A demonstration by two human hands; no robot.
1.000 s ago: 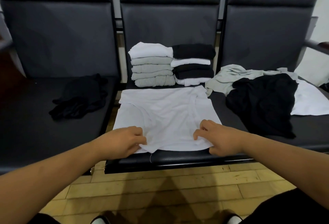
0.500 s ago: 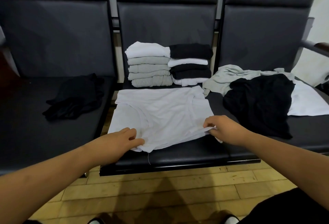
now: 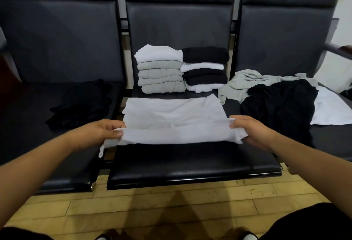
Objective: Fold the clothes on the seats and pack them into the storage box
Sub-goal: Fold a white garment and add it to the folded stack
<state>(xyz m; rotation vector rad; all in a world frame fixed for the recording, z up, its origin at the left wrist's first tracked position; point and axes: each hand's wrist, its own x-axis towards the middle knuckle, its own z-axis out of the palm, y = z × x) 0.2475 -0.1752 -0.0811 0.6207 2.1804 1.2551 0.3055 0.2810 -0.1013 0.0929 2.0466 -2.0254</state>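
Note:
A white shirt [image 3: 171,114] lies on the middle seat [image 3: 190,165], its near edge lifted off the cushion. My left hand [image 3: 101,133] pinches the left end of that edge and my right hand [image 3: 251,131] pinches the right end. Behind the shirt stand two stacks of folded clothes: a white-topped grey stack [image 3: 160,72] on the left and a black and white stack [image 3: 205,68] on the right. No storage box is in view.
A crumpled black garment [image 3: 80,104] lies on the left seat. The right seat holds a loose pile: a grey garment [image 3: 245,81], a black one [image 3: 280,104] and a white one [image 3: 331,110]. Wooden floor [image 3: 171,205] lies below the seat fronts.
Both hands have lifted the shirt's near edge off the seat and carried it away from me over the rest of the shirt. The front part of the cushion is now bare.

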